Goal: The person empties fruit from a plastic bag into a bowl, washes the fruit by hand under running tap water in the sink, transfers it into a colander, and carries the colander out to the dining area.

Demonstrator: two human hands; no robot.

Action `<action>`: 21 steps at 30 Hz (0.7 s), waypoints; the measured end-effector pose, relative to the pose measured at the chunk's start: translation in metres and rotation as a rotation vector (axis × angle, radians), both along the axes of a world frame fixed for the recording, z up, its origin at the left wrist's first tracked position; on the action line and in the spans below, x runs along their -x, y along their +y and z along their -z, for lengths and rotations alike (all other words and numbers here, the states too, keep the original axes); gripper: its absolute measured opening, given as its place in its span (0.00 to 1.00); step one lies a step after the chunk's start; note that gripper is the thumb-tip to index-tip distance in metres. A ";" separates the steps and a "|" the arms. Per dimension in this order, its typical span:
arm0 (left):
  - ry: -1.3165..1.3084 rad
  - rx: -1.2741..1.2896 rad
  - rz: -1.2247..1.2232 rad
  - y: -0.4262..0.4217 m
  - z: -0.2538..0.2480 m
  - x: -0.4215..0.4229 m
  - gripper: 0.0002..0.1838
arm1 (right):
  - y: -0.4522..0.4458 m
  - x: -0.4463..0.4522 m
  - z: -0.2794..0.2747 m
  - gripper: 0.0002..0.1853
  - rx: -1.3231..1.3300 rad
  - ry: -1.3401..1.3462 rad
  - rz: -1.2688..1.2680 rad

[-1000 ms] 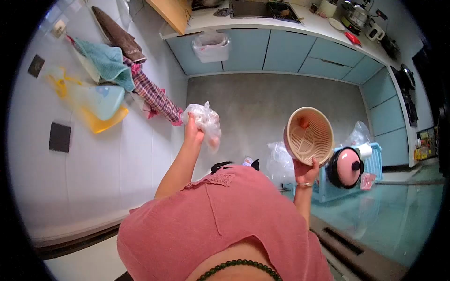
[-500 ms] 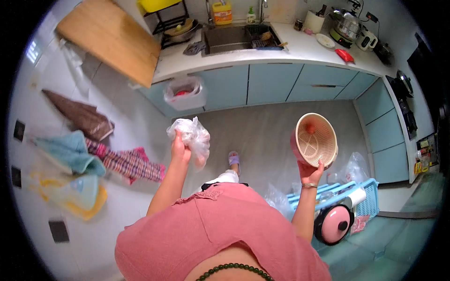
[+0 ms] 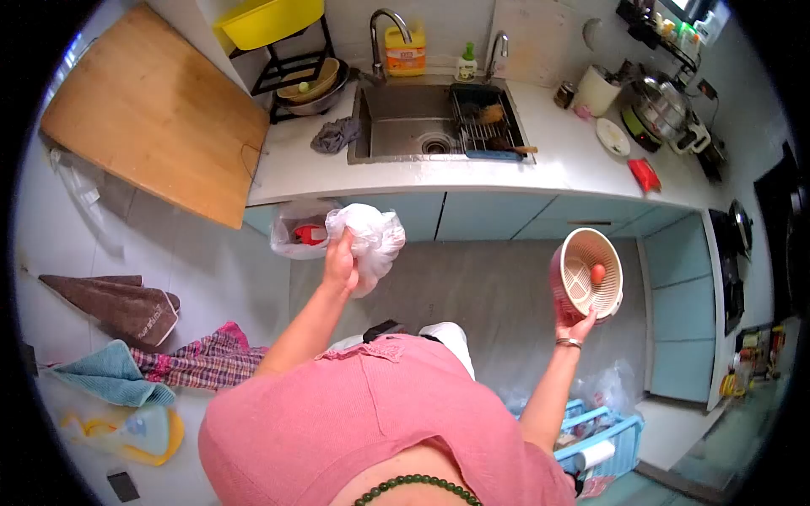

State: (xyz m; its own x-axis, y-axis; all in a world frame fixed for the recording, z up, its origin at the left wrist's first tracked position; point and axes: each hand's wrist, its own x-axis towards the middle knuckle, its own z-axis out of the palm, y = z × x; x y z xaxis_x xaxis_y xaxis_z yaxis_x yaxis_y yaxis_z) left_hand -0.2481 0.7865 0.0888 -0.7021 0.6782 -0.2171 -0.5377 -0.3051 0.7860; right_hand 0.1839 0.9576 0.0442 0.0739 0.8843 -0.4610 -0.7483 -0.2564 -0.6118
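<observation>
Kitchen: grey floor (image 3: pixel 506 291), blue cabinets (image 3: pixel 489 212), white counter (image 3: pixel 557 173) w/ sink (image 3: pixel 392 110); wood board (image 3: pixel 160 118) at far L of view. Changed vs. a moment ago: counter now closer, full sink in frame; bag (image 3: pixel 373 236) now overlapping edge of bin (image 3: pixel 287 246) in view (contact: can't tell); egg (image 3: pixel 597 273) (prob. egg, reddish, round) now mid-to-rt. inside basket (image 3: pixel 580 268), prev. near upper L, so prob. rolled w/ the carrying. Meaning, as judged: both loads brought nearer counter, both in carry, neither set down. Hands: well apart, both occupied. L hand (image 3: pixel 342 263), fingers closed on near L side of bag, in front of bin; white plastic, bunched, contents not readable. R hand (image 3: pixel 574 323), clamped on near side of basket, thumb at rim, other fingers mostly hidden; held over floor, short of cabinets, off to rt. Orientation, basket: mouth up toward camera, outer wall showing on L, true tilt hard to judge; long axis of mouth, as seen, running approx. front-to-back. Orientation, bag: bulk fwd of L hand, loose end trailing back toward wrist; long axis approx. front-to-back too, no clear mouth visible.
</observation>
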 end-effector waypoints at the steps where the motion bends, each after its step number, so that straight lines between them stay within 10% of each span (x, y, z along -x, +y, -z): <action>1: -0.010 -0.022 -0.011 0.013 -0.003 0.004 0.19 | 0.024 0.006 -0.003 0.28 -0.013 0.000 -0.002; 8: -0.311 -0.207 -0.145 0.082 0.000 0.043 0.17 | 0.234 0.027 0.039 0.26 0.001 -0.161 -0.143; 21: -0.082 -0.212 -0.498 0.147 -0.033 0.077 0.21 | 0.453 0.072 0.097 0.23 0.094 -0.254 -0.177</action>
